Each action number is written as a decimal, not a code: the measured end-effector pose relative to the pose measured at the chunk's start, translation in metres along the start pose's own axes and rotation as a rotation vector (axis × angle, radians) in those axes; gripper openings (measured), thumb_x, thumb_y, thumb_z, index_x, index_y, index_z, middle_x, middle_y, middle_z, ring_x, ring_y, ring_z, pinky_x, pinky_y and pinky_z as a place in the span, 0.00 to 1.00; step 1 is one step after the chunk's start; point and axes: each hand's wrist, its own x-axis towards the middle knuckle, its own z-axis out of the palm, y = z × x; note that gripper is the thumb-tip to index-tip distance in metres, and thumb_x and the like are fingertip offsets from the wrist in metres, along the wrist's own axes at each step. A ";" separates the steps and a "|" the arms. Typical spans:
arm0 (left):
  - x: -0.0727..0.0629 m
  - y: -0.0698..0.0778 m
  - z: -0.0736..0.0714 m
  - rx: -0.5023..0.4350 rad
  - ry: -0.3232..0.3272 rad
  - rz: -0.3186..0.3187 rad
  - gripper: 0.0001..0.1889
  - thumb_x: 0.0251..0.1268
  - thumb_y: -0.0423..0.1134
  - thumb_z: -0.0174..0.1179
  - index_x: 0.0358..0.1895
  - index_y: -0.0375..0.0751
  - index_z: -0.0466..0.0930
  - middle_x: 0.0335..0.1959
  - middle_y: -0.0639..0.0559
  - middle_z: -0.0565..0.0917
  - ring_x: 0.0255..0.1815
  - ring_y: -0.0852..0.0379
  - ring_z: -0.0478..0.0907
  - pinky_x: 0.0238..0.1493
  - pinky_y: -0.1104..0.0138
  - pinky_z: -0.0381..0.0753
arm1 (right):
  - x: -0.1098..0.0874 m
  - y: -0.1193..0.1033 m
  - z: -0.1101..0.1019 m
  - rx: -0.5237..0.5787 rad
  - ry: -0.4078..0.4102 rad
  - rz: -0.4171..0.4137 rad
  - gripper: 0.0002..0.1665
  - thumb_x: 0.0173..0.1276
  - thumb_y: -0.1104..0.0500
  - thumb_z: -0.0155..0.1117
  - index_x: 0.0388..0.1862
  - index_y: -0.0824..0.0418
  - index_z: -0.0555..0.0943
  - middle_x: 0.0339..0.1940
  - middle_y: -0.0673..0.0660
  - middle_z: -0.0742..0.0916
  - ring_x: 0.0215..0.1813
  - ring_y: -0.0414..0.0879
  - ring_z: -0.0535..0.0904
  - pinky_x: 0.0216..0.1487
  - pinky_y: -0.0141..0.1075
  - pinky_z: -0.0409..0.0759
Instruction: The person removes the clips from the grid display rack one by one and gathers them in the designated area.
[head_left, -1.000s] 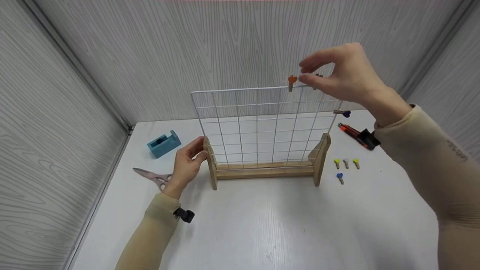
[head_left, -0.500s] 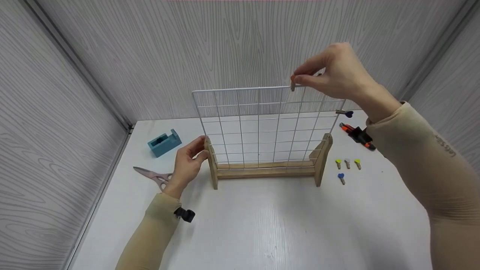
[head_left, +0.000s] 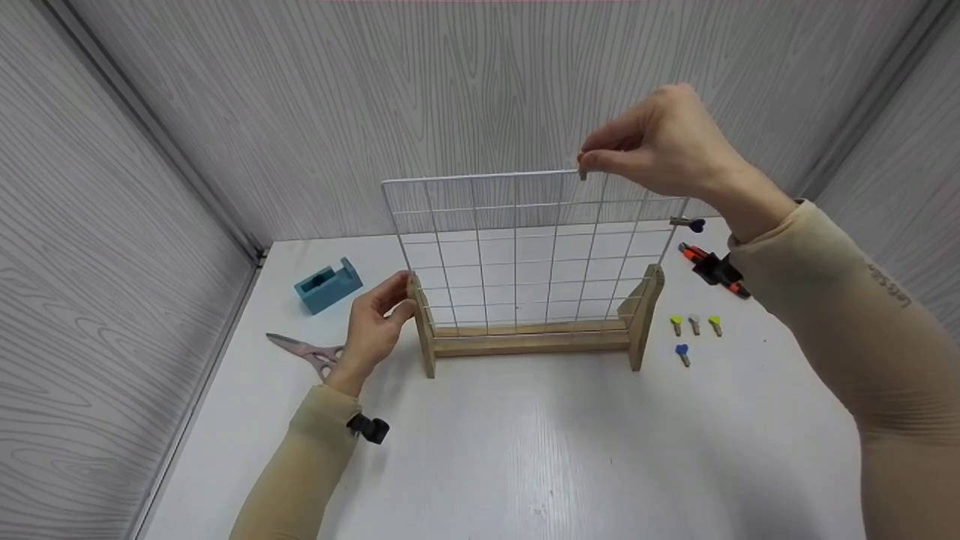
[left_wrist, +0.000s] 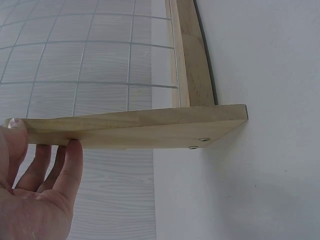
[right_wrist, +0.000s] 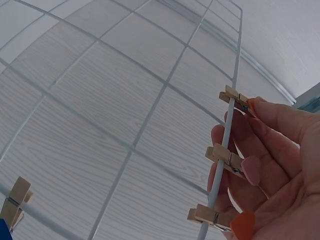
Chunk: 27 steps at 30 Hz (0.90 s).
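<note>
Head view: the right hand point(head_left: 664, 154) pinched a small wooden clothespin with an orange head point(head_left: 583, 172) between thumb and fingertips, probably to control its angle.
Clothespin: lay across the top rail of a white wire grid panel point(head_left: 480, 177); whether its jaws were fully closed, I could not tell.
Left hand point(head_left: 373, 326): thumb and fingers clasped the pale wooden left side post point(head_left: 424, 337) from opposite faces, likely steadying the frame against pressure high up.
Neighbours: 2 wooden clothespins, 1 with a pink heart point(right_wrist: 251, 170) and 1 with an orange heart point(right_wrist: 243, 226), sat apart along that rail beside the right fingers.
Loose pins: 4 rested right of the frame, seemingly within easy reach.
</note>
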 end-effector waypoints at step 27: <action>0.002 -0.002 -0.001 -0.017 -0.002 -0.002 0.29 0.83 0.24 0.61 0.83 0.34 0.73 0.78 0.33 0.82 0.81 0.36 0.80 0.71 0.69 0.90 | -0.037 0.022 -0.024 0.115 0.254 -0.239 0.04 0.71 0.68 0.78 0.42 0.67 0.97 0.39 0.47 0.98 0.43 0.18 0.90 0.47 0.15 0.86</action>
